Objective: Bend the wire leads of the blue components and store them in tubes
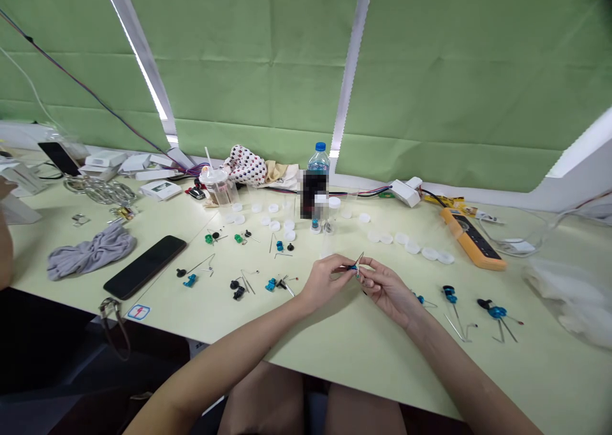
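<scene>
My left hand [324,280] and my right hand [388,289] meet over the middle of the pale green table [335,339]. Between their fingertips is a small blue part with a thin metal pin [356,266]. The fingers of both hands are pinched on it. More small blue, green and black parts with bent pins lie left of my hands, such as a blue one [271,284] and a green one [238,238]. Others, like a blue part [449,293], lie to the right.
A black phone [145,266] and a grey cloth [92,250] lie at the left. White caps [412,247], small clear vials and a water bottle [317,167] stand behind my hands. A yellow multimeter [472,238] and a clear plastic bag [571,298] are at the right.
</scene>
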`<state>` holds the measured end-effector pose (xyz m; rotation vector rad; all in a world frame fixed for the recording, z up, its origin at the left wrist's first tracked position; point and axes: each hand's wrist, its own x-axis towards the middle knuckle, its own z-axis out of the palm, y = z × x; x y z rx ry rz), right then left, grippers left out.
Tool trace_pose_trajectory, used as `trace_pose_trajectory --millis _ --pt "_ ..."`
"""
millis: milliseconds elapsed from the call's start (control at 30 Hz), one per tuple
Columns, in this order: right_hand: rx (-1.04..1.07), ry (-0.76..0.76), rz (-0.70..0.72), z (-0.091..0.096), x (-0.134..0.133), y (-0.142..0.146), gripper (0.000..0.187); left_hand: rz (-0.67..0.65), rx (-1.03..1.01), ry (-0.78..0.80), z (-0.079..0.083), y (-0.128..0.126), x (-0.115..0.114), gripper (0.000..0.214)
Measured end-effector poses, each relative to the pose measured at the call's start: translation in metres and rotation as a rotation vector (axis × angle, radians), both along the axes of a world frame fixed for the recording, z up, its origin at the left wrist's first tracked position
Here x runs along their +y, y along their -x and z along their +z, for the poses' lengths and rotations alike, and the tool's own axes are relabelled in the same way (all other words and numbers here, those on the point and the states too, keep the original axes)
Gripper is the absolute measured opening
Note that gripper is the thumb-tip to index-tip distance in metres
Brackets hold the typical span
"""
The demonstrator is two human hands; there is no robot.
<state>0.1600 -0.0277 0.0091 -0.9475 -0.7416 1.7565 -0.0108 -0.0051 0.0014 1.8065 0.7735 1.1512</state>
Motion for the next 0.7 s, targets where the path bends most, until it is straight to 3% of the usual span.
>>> trace_pose_trajectory --millis 333,700 --pt "0.000 -0.015 0.015 -0.0022 -0.0020 0.0036 0.029 -0.018 -0.142 0.205 -0.0100 -0.0046 0.0054 0.028" --pt "0.026 0.000 0.009 -0.0035 -0.0015 0.0029 0.033 -0.022 -0.140 0.193 -0.0027 -0.0029 0.0066 0.024"
